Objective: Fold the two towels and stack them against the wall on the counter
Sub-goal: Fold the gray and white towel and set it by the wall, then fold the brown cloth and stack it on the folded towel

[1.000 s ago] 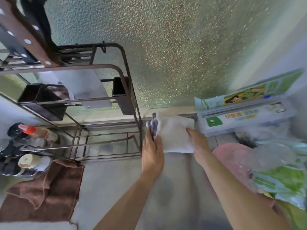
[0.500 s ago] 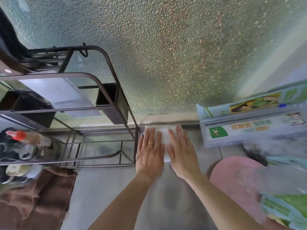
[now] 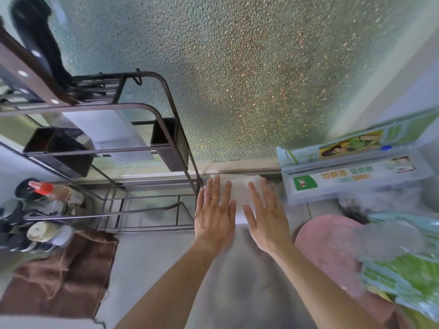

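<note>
A folded white towel (image 3: 240, 193) lies flat on the grey counter (image 3: 152, 262), its far edge against the base of the textured glass wall (image 3: 237, 79). My left hand (image 3: 215, 214) rests palm down on the towel's left part, fingers spread, a ring on one finger. My right hand (image 3: 267, 216) presses flat on the right part. Neither hand grips anything. A brown towel (image 3: 61, 274) lies crumpled on the counter at the lower left, apart from both hands.
A dark metal rack (image 3: 147, 162) stands just left of the white towel. Bottles (image 3: 45, 195) crowd the far left. A cling-film box (image 3: 351, 176) sits to the right, with a pink round object (image 3: 330, 243) and plastic bags (image 3: 403, 264) nearer me.
One second ago my hands held the white towel by its sides just above the counter. They set it down against the wall and now lie flat on it.
</note>
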Motion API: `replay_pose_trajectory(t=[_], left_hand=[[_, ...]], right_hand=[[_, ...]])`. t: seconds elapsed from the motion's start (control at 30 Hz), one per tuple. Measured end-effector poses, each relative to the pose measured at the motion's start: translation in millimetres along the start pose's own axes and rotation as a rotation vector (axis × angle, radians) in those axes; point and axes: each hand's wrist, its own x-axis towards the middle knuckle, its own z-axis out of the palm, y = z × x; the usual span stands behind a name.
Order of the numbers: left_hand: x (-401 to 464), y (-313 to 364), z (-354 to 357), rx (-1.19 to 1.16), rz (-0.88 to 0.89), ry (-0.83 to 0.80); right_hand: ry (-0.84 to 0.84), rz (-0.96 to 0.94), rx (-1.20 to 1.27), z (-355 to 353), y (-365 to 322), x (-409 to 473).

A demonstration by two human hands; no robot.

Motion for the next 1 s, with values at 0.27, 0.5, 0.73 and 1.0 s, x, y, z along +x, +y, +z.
replay_pose_trajectory(t=[0.27,0.5,0.73,1.0], left_hand=[[-97,-27,-37,-0.120,0.136,0.065],[-202,-154,-59,-0.055,-0.073,0.028],[-276,-319,-55,-0.092,-0.503,0.033],[-250,-405,-35,-0.087,-0.578,-0.029]], right_hand=[[0.024,0.036,0.035,-15,-63,-95],[-0.174,-0.104,0.148,52,-202,-142],[-0.434,-0.296,0.129,130,-329,-140],[-0.179,-0.327,0.049,191,-391,-84]])
